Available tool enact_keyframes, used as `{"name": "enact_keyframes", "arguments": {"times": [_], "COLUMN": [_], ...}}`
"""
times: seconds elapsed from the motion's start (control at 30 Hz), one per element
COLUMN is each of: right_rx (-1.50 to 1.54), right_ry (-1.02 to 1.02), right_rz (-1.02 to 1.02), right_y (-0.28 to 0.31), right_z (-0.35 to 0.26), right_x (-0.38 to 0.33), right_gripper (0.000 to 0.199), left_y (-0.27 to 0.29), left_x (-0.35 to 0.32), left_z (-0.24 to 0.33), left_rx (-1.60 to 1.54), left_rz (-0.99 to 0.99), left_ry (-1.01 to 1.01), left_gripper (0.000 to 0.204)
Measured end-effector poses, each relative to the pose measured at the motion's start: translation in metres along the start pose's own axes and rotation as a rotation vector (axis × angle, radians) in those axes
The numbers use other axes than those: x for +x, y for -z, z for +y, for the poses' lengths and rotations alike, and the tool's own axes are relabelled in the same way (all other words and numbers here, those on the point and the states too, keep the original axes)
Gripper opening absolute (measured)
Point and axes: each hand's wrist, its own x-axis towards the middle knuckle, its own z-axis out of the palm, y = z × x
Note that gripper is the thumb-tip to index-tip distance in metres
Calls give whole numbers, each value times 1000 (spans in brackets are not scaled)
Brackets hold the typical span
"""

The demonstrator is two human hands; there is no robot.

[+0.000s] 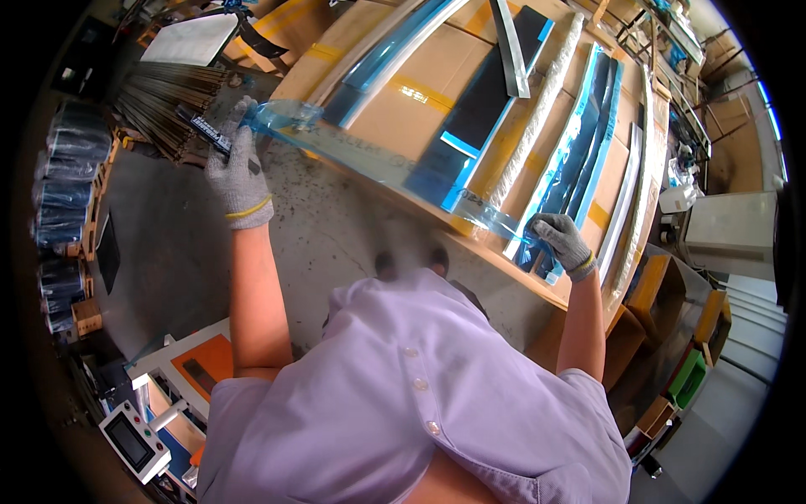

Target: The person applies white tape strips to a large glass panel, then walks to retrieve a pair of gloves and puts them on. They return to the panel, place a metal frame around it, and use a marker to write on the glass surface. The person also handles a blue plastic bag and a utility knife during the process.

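Observation:
My left hand [238,172], in a grey knit glove with a yellow cuff line, is closed around a black marker [204,129]. Its fingertips also pinch one end of a clear blue plastic film [357,154]. The film stretches across the near edge of the cardboard-covered table [382,113], with faint writing on it. At the other end, my right hand [561,241], gloved alike, is closed on the film near the right side of the table. Just beyond lie a dark panel with blue film [489,105] and a long blue-wrapped strip [579,139].
A grey metal strip [509,50] lies over the dark panel. Foam-wrapped lengths [537,113] run along the table. Metal bars [164,97] are stacked at the far left, with wrapped bundles on pallets [75,172] nearby. A control box [134,441] is at lower left; cartons [659,298] stand right.

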Motion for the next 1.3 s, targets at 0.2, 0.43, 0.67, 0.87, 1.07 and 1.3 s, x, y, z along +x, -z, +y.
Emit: {"name": "enact_keyframes", "arguments": {"times": [0.2,0.43,0.67,0.87,1.07,1.3], "right_rx": [67,72,177,216,269,241], "right_ry": [-49,-51,-104,-72,-31,-72], "right_rz": [-3,29,17,-9,-59,-115], "right_y": [1,0,-4,1,-2,5], "right_z": [-5,-6,-13,0,-2,5], "right_x": [-3,-4,-3,-2,-7,-5], "right_gripper": [40,35,32,42,53,52], "left_y": [8,4,7,12,11,8], "left_x": [3,0,-1,-1,-4,-4], "left_z": [-5,-4,-7,-11,-13,-14], "left_rx": [37,52,36,46,82,131], "left_rz": [0,22,9,-8,4,-11], "left_ry": [-29,6,25,12,18,14], "left_gripper": [33,31,30,32,33,30]}}
